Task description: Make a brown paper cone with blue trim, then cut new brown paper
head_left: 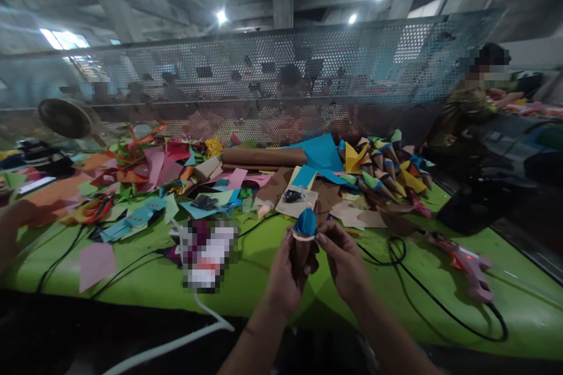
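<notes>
A small brown craft cone with a blue folded top (305, 222) and a pale band round its rim is upright in front of me, above the green table (259, 287). My left hand (288, 275) is closed round the cone's brown lower part. At the rim's right side, my right hand (343, 252) has its thumb and fingers pinched together on the edge. Whether a small piece is also between those fingertips is too small to tell. Just beyond the cone lie pale sheets with a small black bundle (294, 195) on them.
A pink glue gun (468, 263) with a black cord lies to the right. A phone-like device (211, 258) stands left, by a white cable. Coloured sheets (158, 161), a brown roll (264, 156) and several similar cones (387, 173) fill the back. Another person's hand (13, 220) reaches in.
</notes>
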### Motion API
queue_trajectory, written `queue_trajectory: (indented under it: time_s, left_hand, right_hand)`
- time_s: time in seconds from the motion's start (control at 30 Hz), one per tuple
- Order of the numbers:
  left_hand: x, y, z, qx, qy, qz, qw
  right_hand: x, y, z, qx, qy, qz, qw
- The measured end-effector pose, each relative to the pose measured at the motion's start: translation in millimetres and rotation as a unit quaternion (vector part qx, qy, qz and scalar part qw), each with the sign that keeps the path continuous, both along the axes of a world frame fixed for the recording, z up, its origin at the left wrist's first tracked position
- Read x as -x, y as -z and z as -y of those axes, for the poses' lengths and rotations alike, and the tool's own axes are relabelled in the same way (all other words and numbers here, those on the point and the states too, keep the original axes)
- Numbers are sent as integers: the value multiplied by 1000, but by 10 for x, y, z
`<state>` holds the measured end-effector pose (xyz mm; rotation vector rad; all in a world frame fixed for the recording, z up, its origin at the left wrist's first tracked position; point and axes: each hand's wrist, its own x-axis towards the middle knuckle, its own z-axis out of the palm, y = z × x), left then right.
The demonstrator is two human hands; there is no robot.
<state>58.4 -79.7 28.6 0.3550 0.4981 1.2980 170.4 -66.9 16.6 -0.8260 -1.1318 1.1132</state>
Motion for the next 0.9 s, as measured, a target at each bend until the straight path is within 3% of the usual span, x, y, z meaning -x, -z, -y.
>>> queue_trajectory:
  time_s: [0.1,0.2,0.4,0.53,0.77,0.9]
  left_hand:
    - [14,-15,-12,37,-15,14,999]
    - [21,0,-32,43,-19,44,998]
    - [8,-2,-60,50,-19,76,996]
    - [18,-74,-60,95,-27,99,990]
    - [50,-73,-103,112,-10,89,990]
    - [55,-73,-133,113,4,86,990]
  right_hand:
    - [-23,22,36,-49,81,92,991]
    - [-39,-19,89,-132,141,207,959]
    - [1,-56,153,-271,187,333,884]
    - [7,-22,154,-320,195,381,845]
    - [-24,9,152,-279,160,395,861]
    - [-48,40,122,-277,157,429,846]
